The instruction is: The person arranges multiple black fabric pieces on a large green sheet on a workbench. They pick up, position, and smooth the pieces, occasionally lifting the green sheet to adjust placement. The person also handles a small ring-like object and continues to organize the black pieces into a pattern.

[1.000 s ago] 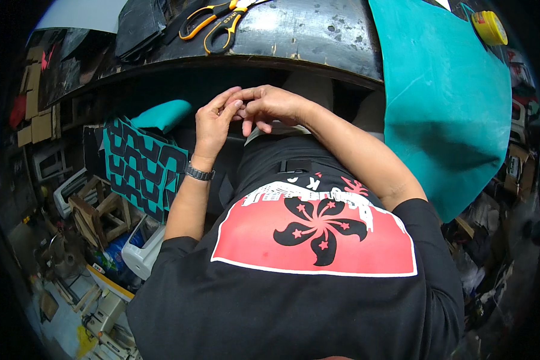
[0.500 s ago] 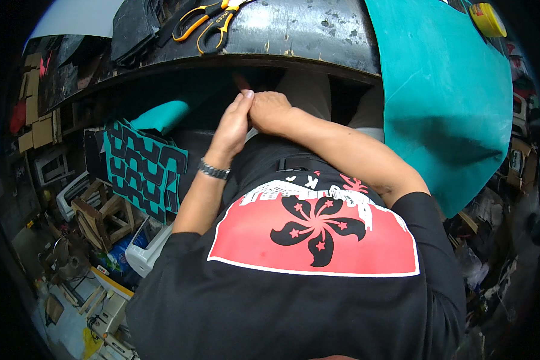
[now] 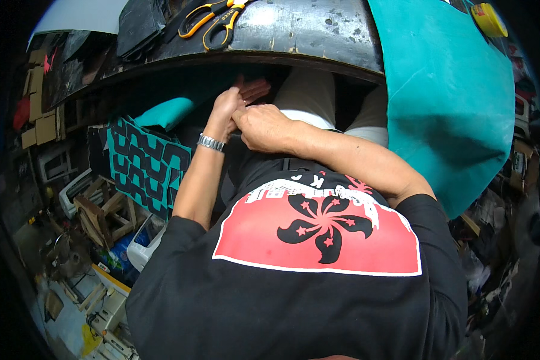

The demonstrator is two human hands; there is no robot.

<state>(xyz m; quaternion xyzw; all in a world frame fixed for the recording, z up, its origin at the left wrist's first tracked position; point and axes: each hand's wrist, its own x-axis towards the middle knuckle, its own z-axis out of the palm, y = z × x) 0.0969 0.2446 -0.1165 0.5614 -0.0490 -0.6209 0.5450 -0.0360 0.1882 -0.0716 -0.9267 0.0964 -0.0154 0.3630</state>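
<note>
Below the table's edge, over my lap, both hands meet. My left hand (image 3: pixel 229 103), with a metal-band watch (image 3: pixel 211 142) on its wrist, is open, its fingers stretched out and its thumb up. Pressed against its palm side is my right hand (image 3: pixel 264 127), closed, with knuckles up. Whatever its curled fingers may hold is hidden. Nearest to the left forearm hangs a teal sheet with black curved shapes (image 3: pixel 147 163). A rolled teal sheet (image 3: pixel 165 114) lies just behind it.
Scissors with black and orange handles (image 3: pixel 222 31) lie on the dark, worn table (image 3: pixel 315 33), beside stacked black pieces (image 3: pixel 141 30). A large teal sheet (image 3: pixel 444 114) drapes over its right side, with a yellow round container (image 3: pixel 489 20) above. Wooden frames (image 3: pixel 102 216) stand lower left.
My left hand has opened, its fingers now stretched out past the right hand. The right hand has slid down and slightly left toward the left wrist.
</note>
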